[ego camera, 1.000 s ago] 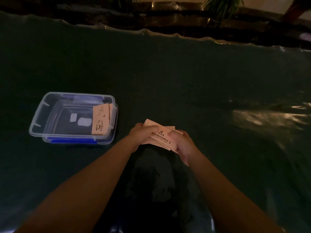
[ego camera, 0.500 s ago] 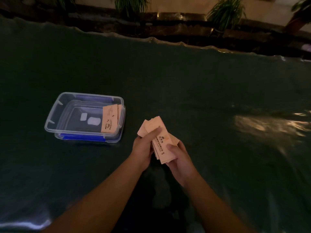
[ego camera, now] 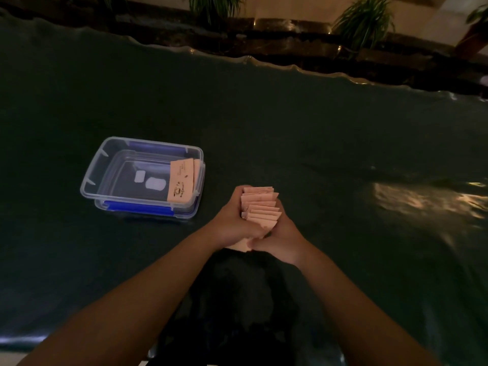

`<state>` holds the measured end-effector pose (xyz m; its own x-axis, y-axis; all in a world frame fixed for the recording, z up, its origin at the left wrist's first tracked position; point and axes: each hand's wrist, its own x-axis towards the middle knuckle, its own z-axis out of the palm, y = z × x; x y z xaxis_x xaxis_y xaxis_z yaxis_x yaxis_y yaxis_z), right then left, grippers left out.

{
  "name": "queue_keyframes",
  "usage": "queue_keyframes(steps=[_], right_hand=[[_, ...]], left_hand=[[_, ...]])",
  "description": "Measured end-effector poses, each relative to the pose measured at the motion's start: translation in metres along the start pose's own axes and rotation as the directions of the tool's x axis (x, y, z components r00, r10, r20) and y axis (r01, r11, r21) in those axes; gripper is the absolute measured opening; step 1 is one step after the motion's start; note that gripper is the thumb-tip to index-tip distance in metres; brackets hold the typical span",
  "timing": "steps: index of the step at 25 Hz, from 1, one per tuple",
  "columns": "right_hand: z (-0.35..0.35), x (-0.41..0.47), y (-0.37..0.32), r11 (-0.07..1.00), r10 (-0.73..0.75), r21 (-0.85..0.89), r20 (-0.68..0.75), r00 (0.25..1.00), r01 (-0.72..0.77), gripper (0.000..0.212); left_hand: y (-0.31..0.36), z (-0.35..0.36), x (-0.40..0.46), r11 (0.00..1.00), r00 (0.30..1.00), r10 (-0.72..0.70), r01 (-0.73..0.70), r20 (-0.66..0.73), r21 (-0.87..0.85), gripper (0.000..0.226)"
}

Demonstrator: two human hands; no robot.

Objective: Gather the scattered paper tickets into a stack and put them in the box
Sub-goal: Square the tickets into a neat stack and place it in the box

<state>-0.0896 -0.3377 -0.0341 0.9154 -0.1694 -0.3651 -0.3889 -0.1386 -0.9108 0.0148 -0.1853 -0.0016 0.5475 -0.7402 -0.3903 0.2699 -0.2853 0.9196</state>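
A stack of pink paper tickets (ego camera: 261, 207) stands on edge between my two hands, its upper edges fanned slightly. My left hand (ego camera: 232, 217) presses the stack's left side and my right hand (ego camera: 280, 235) presses its right side, both closed around it above the dark green table. To the left sits a clear plastic box (ego camera: 92, 178) with blue clips. A couple of pink tickets (ego camera: 182, 183) lean against the box's right inner wall.
The dark green table cover (ego camera: 290, 133) spreads all around, with a glare patch at the right. Its wavy far edge meets a dark ledge with potted plants (ego camera: 364, 22). A dark shadow lies on the table between my forearms.
The tickets were loosely fanned in my hands; now both hands squeeze them together into an upright stack. The view has shifted, so the box appears further right.
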Motion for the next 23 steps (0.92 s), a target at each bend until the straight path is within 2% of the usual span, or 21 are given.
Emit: queue_keyframes(steps=[2, 4, 8, 10, 12, 15, 20, 23], right_hand=[[0.009, 0.005, -0.003, 0.999, -0.047, -0.016, -0.074, 0.996, 0.046, 0.090], [0.018, 0.008, -0.003, 0.999, -0.029, 0.022, -0.132, 0.991, 0.032, 0.081], [0.033, 0.010, 0.005, 0.999, 0.013, -0.047, -0.189, 0.982, -0.023, 0.082], [0.036, 0.013, 0.007, 0.998, 0.017, -0.060, -0.167, 0.986, -0.028, 0.087], [0.038, 0.015, 0.005, 0.994, 0.035, -0.095, -0.106, 0.994, -0.045, 0.102], [0.038, 0.014, -0.002, 0.989, 0.056, -0.132, -0.049, 0.997, -0.062, 0.121], [0.032, 0.013, -0.008, 0.983, 0.063, -0.168, -0.086, 0.994, -0.076, 0.096], [0.028, 0.012, -0.006, 0.974, 0.074, -0.213, -0.018, 0.997, -0.076, 0.114]], left_hand=[[-0.003, -0.002, 0.002, 0.989, 0.997, 0.076, -0.075, -0.004, 0.127, 0.089], [-0.010, -0.007, 0.005, 0.970, 0.991, 0.130, -0.131, 0.020, 0.205, 0.093], [-0.034, -0.020, 0.008, 0.961, 0.995, 0.091, -0.101, 0.048, 0.258, 0.103], [-0.045, -0.023, 0.010, 0.962, 0.997, 0.047, -0.062, 0.063, 0.265, 0.119], [-0.050, -0.028, 0.011, 0.960, 0.996, 0.007, -0.031, 0.085, 0.280, 0.132], [-0.053, -0.032, 0.014, 0.939, 0.997, 0.009, -0.036, 0.081, 0.341, 0.132], [-0.051, -0.037, 0.015, 0.933, 0.996, 0.027, -0.054, 0.079, 0.355, 0.115], [-0.054, -0.042, 0.013, 0.928, 0.993, 0.011, -0.053, 0.117, 0.369, 0.134]])
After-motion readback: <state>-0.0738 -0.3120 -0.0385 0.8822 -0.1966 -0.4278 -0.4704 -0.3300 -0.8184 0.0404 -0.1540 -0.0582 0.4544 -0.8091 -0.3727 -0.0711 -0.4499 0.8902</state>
